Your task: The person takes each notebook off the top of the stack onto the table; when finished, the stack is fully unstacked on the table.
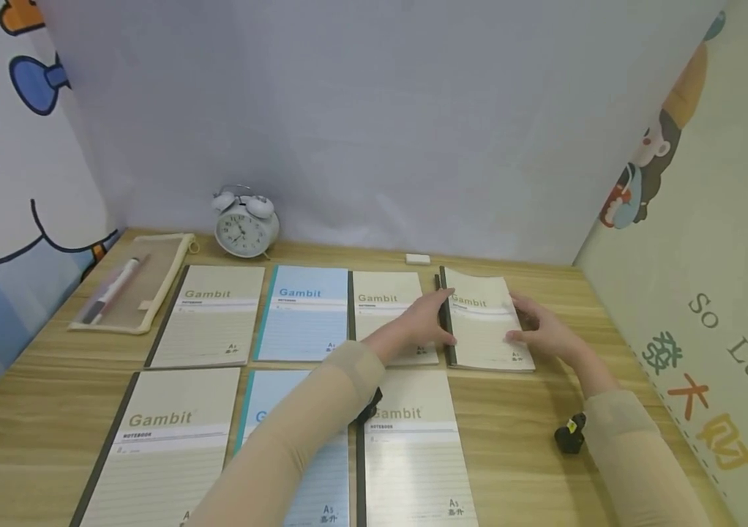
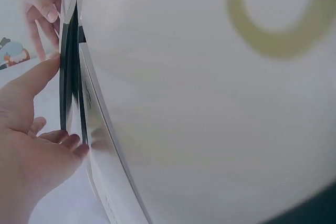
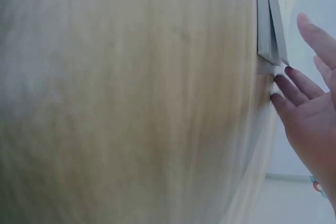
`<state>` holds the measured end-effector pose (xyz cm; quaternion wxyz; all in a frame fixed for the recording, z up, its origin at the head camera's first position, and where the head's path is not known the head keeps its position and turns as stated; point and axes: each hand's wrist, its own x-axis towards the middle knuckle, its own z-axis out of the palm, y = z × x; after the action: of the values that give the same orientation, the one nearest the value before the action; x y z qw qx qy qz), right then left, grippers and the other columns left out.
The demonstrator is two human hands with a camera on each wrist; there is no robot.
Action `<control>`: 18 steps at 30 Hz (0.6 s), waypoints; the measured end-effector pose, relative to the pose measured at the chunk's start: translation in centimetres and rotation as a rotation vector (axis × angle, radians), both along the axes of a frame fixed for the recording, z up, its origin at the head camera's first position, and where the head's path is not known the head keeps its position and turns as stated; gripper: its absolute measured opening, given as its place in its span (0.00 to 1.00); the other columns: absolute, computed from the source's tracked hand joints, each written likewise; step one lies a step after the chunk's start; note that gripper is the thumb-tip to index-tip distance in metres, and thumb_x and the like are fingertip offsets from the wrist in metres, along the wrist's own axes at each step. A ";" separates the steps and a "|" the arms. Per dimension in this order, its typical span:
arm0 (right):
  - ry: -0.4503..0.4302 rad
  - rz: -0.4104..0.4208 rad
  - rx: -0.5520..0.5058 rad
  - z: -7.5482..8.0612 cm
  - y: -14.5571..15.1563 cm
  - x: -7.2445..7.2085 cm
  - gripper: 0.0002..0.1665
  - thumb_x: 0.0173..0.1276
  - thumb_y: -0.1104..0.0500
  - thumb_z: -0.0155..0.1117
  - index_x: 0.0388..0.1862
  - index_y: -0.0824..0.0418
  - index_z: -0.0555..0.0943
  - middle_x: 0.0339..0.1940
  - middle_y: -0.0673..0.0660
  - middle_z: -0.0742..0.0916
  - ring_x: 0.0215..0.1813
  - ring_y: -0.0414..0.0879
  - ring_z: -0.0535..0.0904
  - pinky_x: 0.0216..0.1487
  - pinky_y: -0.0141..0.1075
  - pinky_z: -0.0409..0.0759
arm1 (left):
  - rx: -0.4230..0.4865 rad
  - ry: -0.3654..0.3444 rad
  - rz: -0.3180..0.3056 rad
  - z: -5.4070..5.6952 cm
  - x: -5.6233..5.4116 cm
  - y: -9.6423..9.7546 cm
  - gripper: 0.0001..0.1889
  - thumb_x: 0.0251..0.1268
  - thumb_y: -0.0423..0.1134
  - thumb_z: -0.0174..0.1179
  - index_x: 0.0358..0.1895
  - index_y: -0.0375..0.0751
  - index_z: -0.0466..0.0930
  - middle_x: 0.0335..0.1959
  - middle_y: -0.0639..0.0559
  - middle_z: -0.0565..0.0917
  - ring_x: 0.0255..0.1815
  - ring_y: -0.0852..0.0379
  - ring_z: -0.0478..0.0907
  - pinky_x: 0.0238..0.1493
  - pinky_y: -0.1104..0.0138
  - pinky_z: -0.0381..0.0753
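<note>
At the right end of the back row lie two cream Gambit notebooks [image 1: 483, 318], one on the other, with dark spines slightly out of line. The left hand [image 1: 423, 320] touches their spine side with its fingertips, its forearm crossing over other notebooks. On the opposite side, the right hand [image 1: 541, 331] is by the long edge, thumb and fingers spread. In the left wrist view, fingertips meet the dark spines [image 2: 67, 77]. The right wrist view has the fingers of the right hand [image 3: 310, 98] beside the edges of the stacked notebooks [image 3: 270, 24], the upper cover slightly lifted.
More Gambit notebooks lie in two rows, some cream [image 1: 209, 315] and some blue [image 1: 304, 315]. A mesh pencil pouch [image 1: 163, 285] with pens is at the left. Behind stand a white alarm clock [image 1: 244, 228] and a white eraser [image 1: 417, 259]. Printed walls border the wooden table.
</note>
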<state>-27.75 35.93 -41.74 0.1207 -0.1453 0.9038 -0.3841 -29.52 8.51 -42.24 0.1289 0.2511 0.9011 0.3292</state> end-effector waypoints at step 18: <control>-0.041 -0.156 -0.219 1.1 1.0 1.3 0.47 0.68 0.55 0.60 0.78 0.49 0.45 0.77 0.61 0.52 0.69 0.65 0.59 0.46 0.30 0.77 | 0.311 -0.050 0.124 1.5 1.4 1.8 0.48 0.47 0.34 0.73 0.73 0.47 0.55 0.56 0.46 0.73 0.37 0.59 0.72 0.36 0.71 0.75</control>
<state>-26.41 36.96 -40.63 0.0922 -0.0789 0.8624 -0.4915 -28.09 10.35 -40.70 0.0901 0.2037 0.8496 0.4781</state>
